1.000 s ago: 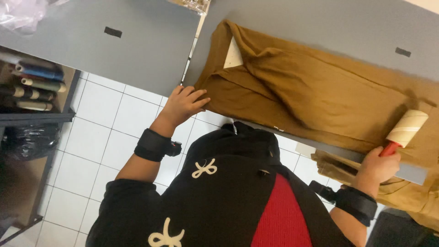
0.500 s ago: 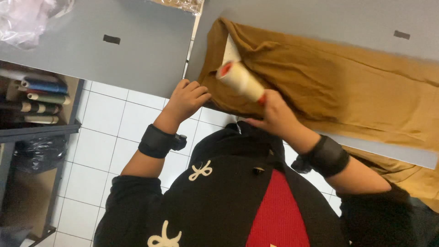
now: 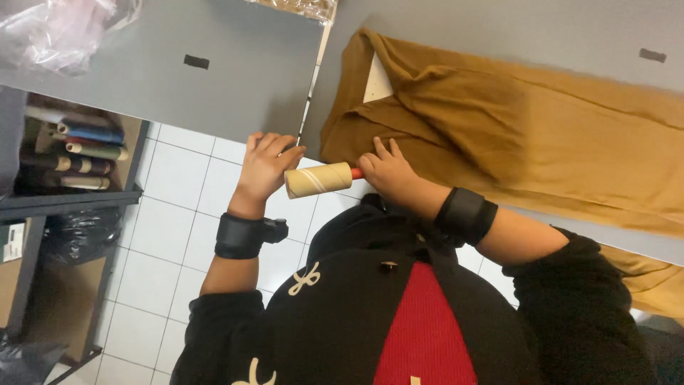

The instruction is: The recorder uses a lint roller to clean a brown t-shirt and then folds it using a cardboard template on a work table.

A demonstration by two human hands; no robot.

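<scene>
The head camera is looking down at two hands and a gray table [image 3: 235, 78]. The right hand [image 3: 388, 171] is closing around the red handle of a lint roller [image 3: 320, 180] and is holding it sideways, so the pale roll is pointing left toward the other hand. The roller is sitting in the air at the near edge of the table, just off the near left corner of the brown trousers [image 3: 513, 135]. The left hand [image 3: 265, 165] is curling at the end of the roll, with its fingertips touching or almost touching the sticky paper — it is hard to tell if it is pinching anything. Maybe the two hands are meeting there so one can steady the tool while the other is working on the roll.

The trousers are lying flat and spread across the table, running far to the right, with part of the cloth hanging off the near edge. A thin gap is showing where two table tops are meeting, just left of the cloth. A clear plastic bag [image 3: 57, 28] is lying at the far left corner. Below the table edge the white tile floor [image 3: 171, 235] is leaving open room — a shelf with fabric rolls [image 3: 78, 153] is standing on the left.
</scene>
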